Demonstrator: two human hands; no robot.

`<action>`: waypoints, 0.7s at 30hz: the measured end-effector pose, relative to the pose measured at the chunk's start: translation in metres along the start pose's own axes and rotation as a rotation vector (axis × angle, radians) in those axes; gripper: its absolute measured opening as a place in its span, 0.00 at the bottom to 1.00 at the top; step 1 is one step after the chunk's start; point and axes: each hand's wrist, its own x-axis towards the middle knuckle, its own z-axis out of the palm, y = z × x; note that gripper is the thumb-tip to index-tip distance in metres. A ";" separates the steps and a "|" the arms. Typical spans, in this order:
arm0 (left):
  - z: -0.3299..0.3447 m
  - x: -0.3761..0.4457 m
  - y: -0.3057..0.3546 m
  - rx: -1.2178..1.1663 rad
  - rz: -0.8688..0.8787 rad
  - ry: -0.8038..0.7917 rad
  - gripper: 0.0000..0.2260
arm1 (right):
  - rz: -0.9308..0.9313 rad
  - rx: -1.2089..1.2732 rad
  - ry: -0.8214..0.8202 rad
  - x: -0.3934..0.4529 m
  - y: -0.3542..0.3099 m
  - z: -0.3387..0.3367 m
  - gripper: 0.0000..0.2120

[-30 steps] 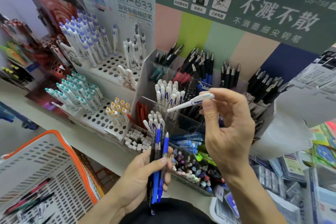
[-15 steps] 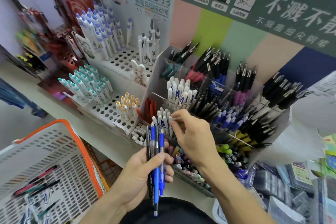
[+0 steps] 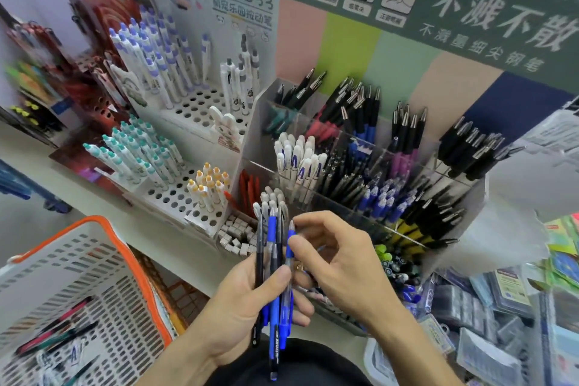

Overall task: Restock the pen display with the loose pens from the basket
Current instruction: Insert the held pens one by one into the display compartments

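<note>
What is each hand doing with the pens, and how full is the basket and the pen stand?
left hand: grips a bunch of pens, upright.
right hand: pinches the top of one blue pen in the bunch.
basket: a few loose pens lie in it.
clear pen display: compartments hold pens, standing tilted.
white peg rack: many holes empty.

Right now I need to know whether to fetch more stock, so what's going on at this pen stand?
A person is sorting pens at the display. The left hand grips a bundle of blue and black pens, and the right hand pinches the top of one blue pen in it. More loose pens lie in the orange-rimmed basket on the left.
</note>
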 end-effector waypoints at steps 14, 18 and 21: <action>0.027 0.008 -0.006 0.049 -0.228 -0.159 0.21 | -0.270 0.211 0.815 -0.030 -0.014 -0.082 0.13; 0.026 0.008 -0.008 0.024 -0.232 -0.176 0.18 | -0.344 0.014 0.873 -0.027 0.000 -0.096 0.15; 0.028 0.009 -0.004 0.059 -0.184 -0.175 0.18 | -0.354 -0.132 0.826 -0.022 0.012 -0.093 0.15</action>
